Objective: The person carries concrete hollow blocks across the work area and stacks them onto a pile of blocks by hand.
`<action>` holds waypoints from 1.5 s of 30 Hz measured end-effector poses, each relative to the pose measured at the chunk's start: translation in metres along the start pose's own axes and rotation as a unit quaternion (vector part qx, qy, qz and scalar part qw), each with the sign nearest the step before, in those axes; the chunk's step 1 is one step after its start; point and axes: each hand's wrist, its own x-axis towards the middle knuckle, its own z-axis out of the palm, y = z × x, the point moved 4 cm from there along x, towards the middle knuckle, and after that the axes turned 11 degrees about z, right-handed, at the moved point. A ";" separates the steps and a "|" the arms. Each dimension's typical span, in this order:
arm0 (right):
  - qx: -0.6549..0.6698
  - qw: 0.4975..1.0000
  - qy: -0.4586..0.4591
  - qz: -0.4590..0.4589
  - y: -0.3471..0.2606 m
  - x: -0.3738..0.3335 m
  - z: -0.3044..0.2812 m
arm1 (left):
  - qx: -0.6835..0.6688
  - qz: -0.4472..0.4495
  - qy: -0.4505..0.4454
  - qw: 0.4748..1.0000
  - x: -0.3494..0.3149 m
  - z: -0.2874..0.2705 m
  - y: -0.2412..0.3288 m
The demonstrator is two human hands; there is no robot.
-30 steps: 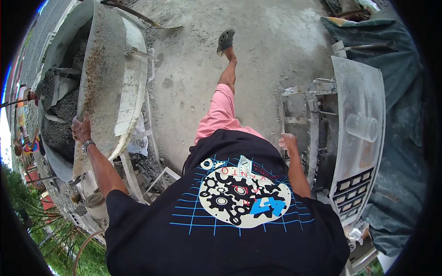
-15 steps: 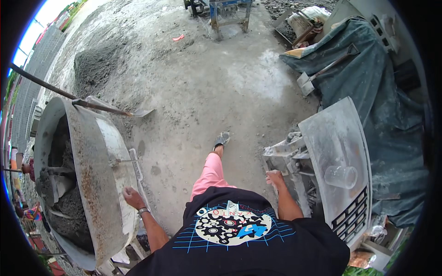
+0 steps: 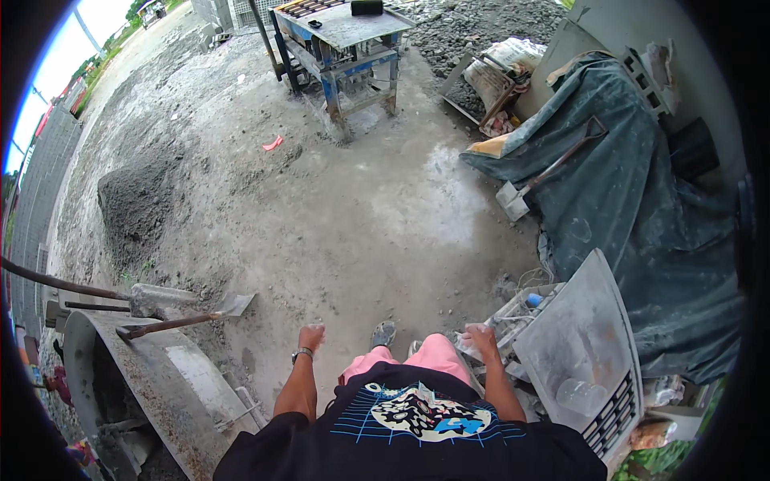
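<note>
My left hand, with a watch on its wrist, hangs in the air ahead of my body. Its fingers are loosely curled and hold nothing. Dusty and loosely open, my right hand is also free, close to the left side of a pale machine frame with a grey metal plate on top. A clear plastic container rests on that plate. At lower left stands a large rusty mixer drum with dark grey material inside. A shovel lies over its rim, its blade pointing right.
Ahead is a blue-framed metal table. A dark grey mound rises on the left of the dusty concrete ground. Along the right, another shovel lies on a green tarp, near a white sack.
I have stepped forward; the mixer and the plate sit lower in view, and the blue-framed table shows more fully. My left hand has swung forward and away from the mixer. Both hands stay unloaded.
</note>
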 end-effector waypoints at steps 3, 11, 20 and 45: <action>0.028 0.996 0.001 0.081 0.019 0.041 -0.015 | 0.010 0.083 0.040 0.996 0.086 0.000 0.074; -0.157 0.970 0.103 0.153 0.064 0.191 -0.061 | -0.074 0.101 0.047 0.991 0.192 0.079 0.242; -0.069 0.992 0.017 0.108 -0.287 0.345 -0.090 | -0.071 -0.043 -0.037 0.996 0.275 0.145 0.310; 0.025 0.971 0.118 0.207 -0.658 0.569 -0.110 | 0.049 0.124 -0.133 0.982 0.774 0.296 0.873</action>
